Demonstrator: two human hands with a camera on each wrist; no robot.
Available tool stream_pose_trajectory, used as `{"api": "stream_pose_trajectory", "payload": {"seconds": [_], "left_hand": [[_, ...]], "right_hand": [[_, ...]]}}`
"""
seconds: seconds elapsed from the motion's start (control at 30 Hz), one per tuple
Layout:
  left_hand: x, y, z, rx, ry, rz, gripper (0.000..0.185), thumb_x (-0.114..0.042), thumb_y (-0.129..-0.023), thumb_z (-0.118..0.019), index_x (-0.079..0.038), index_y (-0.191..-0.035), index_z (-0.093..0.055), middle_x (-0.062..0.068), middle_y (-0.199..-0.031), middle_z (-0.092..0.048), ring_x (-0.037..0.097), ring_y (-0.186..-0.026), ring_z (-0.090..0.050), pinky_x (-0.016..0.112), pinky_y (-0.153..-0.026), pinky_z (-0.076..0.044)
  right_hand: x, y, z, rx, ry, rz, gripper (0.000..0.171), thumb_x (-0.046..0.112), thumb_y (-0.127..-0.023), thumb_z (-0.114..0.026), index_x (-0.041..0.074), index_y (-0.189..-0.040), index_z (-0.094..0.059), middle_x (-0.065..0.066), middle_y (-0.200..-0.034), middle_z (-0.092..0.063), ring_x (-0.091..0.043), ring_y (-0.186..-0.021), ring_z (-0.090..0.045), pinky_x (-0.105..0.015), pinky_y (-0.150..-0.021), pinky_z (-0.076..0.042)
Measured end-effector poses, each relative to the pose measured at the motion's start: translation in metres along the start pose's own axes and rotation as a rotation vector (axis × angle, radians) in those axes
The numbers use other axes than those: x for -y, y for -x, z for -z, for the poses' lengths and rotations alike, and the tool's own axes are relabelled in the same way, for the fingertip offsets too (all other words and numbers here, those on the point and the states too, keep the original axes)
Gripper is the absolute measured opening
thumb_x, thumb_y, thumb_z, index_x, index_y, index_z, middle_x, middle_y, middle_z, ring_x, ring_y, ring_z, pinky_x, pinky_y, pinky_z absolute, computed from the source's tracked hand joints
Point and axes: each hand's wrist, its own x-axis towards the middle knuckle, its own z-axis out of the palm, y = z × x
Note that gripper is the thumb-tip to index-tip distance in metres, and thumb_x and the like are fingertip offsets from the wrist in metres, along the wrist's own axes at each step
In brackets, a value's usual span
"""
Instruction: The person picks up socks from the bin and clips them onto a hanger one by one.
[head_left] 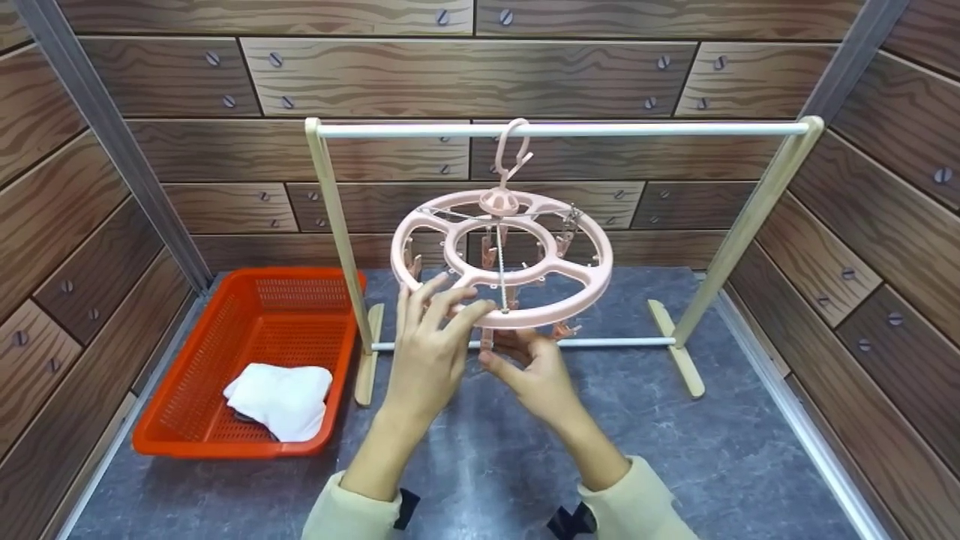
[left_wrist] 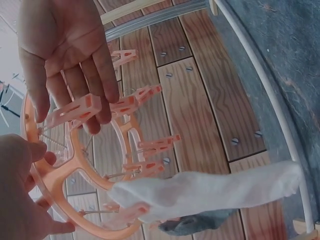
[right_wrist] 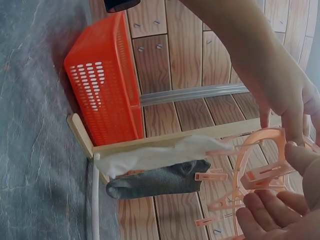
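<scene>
Two hands: both work at the near rim of the peg ring [head_left: 501,259], which hangs by its hook from the rail [head_left: 559,129] of the rack [head_left: 750,217].
Left hand [head_left: 429,346]: fingers curled over the ring's near edge, steadying it; the grip is on the ring itself.
Right hand [head_left: 534,369]: under the rim, palm up; in the wrist views its fingers lie fairly straight against a peg [left_wrist: 75,111], touching rather than pinching as far as I can tell.
Socks: a white sock [left_wrist: 210,192] and a grey sock [right_wrist: 160,182] show only in the wrist views, close by the ring's pegs; whether a peg bites them is hard to tell.
Basket [head_left: 251,360]: orange, on the counter [head_left: 712,450] left of the rack, with a white cloth [head_left: 281,399] inside.
Doing it well: I judge the ring must be kept level and still by the left hand, since it swings freely on its hook.
Peg: squeeze its tail ends fully so the mouth gapes before anything goes in or out.
Risk: tugging sideways may tilt the ring or tangle its chains.
</scene>
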Motion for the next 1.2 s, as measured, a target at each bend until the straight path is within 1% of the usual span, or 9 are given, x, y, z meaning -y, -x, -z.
{"api": "stream_pose_trajectory", "payload": {"seconds": [0.13, 0.3, 0.4, 0.6, 0.73, 0.9, 1.03, 1.1, 1.2], "left_hand": [[0.000, 0.000, 0.000, 0.011, -0.005, 0.004, 0.027, -0.012, -0.094, -0.065, -0.028, -0.115, -0.071, -0.002, -0.125, -0.065, 0.030, -0.136, -0.046, 0.071, -0.112, -0.021], [0.000, 0.001, 0.000, 0.021, -0.006, 0.010, 0.029, -0.011, -0.095, -0.064, -0.028, -0.117, -0.070, -0.002, -0.125, -0.065, 0.030, -0.136, -0.046, 0.071, -0.111, -0.022], [0.002, 0.002, 0.000, 0.028, -0.002, 0.011, 0.032, -0.012, -0.095, -0.065, -0.029, -0.122, -0.069, -0.001, -0.126, -0.065, 0.030, -0.136, -0.046, 0.071, -0.111, -0.023], [0.006, 0.005, 0.000, 0.013, 0.006, -0.017, 0.048, -0.009, -0.090, -0.070, -0.028, -0.134, -0.063, 0.004, -0.138, -0.059, 0.035, -0.134, -0.046, 0.068, -0.112, -0.025], [0.013, 0.011, 0.005, -0.011, 0.003, 0.004, 0.058, -0.007, -0.085, -0.073, -0.026, -0.139, -0.060, 0.009, -0.144, -0.054, 0.035, -0.134, -0.046, 0.061, -0.113, -0.030], [0.035, 0.028, 0.019, -0.017, -0.045, 0.069, 0.062, -0.010, -0.083, -0.077, -0.027, -0.140, -0.059, 0.009, -0.140, -0.057, 0.035, -0.130, -0.049, 0.052, -0.111, -0.035], [0.062, 0.050, 0.031, -0.032, -0.064, 0.129, 0.063, -0.008, -0.080, -0.078, -0.026, -0.138, -0.061, 0.009, -0.134, -0.061, 0.037, -0.126, -0.051, 0.053, -0.108, -0.036], [0.076, 0.063, 0.040, -0.037, -0.073, 0.159, 0.061, -0.006, -0.080, -0.078, -0.024, -0.136, -0.063, 0.009, -0.129, -0.063, 0.038, -0.121, -0.053, 0.052, -0.105, -0.038], [0.095, 0.083, 0.055, -0.014, -0.110, 0.216, 0.058, -0.007, -0.081, -0.077, -0.023, -0.135, -0.064, 0.010, -0.122, -0.066, 0.037, -0.114, -0.056, 0.050, -0.099, -0.042]], "right_hand": [[0.000, 0.000, -0.001, 0.008, 0.024, 0.007, 0.033, 0.000, -0.087, -0.073, -0.008, -0.118, -0.065, -0.021, -0.110, -0.070, -0.036, -0.105, -0.067, -0.034, -0.091, -0.056], [0.001, 0.001, -0.002, 0.017, 0.050, 0.013, 0.030, 0.001, -0.088, -0.072, -0.006, -0.116, -0.067, -0.019, -0.110, -0.071, -0.025, -0.101, -0.069, -0.032, -0.089, -0.056], [0.002, 0.003, -0.002, 0.021, 0.065, 0.017, 0.030, 0.002, -0.087, -0.073, -0.005, -0.116, -0.067, -0.019, -0.109, -0.072, -0.022, -0.100, -0.070, -0.031, -0.088, -0.056], [0.002, 0.004, 0.000, 0.010, 0.059, 0.007, 0.030, 0.004, -0.087, -0.074, -0.005, -0.115, -0.067, -0.020, -0.107, -0.072, -0.021, -0.097, -0.070, -0.032, -0.087, -0.057], [0.001, 0.004, 0.001, 0.001, 0.045, -0.002, 0.028, 0.004, -0.087, -0.074, -0.003, -0.114, -0.069, -0.016, -0.104, -0.072, -0.021, -0.093, -0.070, -0.033, -0.083, -0.058], [0.000, 0.004, 0.004, -0.006, 0.028, -0.019, 0.028, 0.005, -0.087, -0.074, -0.004, -0.113, -0.069, -0.016, -0.102, -0.072, -0.021, -0.089, -0.070, -0.033, -0.080, -0.059], [0.000, 0.005, 0.007, -0.024, 0.001, -0.026, 0.029, 0.003, -0.087, -0.074, -0.006, -0.114, -0.067, -0.018, -0.102, -0.072, -0.020, -0.087, -0.071, -0.035, -0.078, -0.060], [0.000, 0.005, 0.008, -0.027, -0.016, -0.030, 0.030, 0.003, -0.087, -0.074, -0.007, -0.114, -0.067, -0.020, -0.103, -0.072, -0.021, -0.087, -0.071, -0.036, -0.078, -0.060], [0.000, 0.005, 0.010, -0.027, -0.030, -0.041, 0.030, 0.002, -0.087, -0.073, -0.008, -0.115, -0.066, -0.021, -0.103, -0.072, -0.021, -0.086, -0.071, -0.037, -0.078, -0.060]]}}
